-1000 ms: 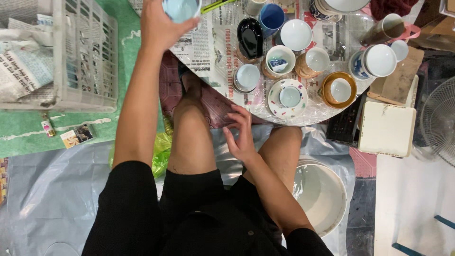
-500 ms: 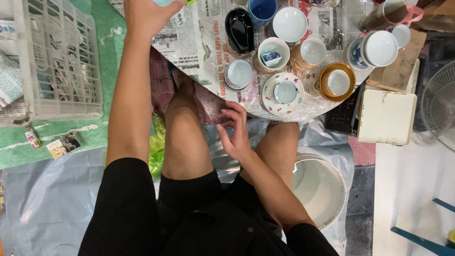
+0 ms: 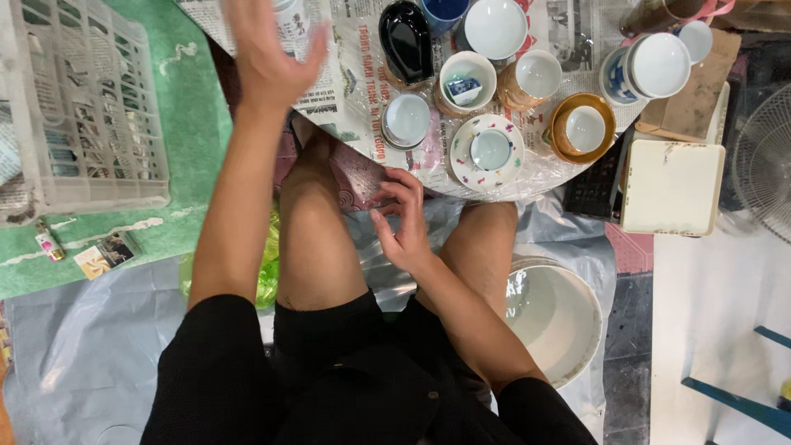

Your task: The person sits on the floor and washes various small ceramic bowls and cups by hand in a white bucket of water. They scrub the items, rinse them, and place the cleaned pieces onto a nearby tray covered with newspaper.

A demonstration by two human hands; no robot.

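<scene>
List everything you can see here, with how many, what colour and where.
round table: one, covered in newspaper and clear plastic, top centre
cups and saucers: about ten, mostly white, on the table
black dish: one, table top
white crate: one, upper left, on green mat
white bucket: one, lower right
cream box: one, right of table
fan: one, white, right edge
left hand: raised, open, over the table's left edge
right hand: fingers curled at the table's near edge
</scene>
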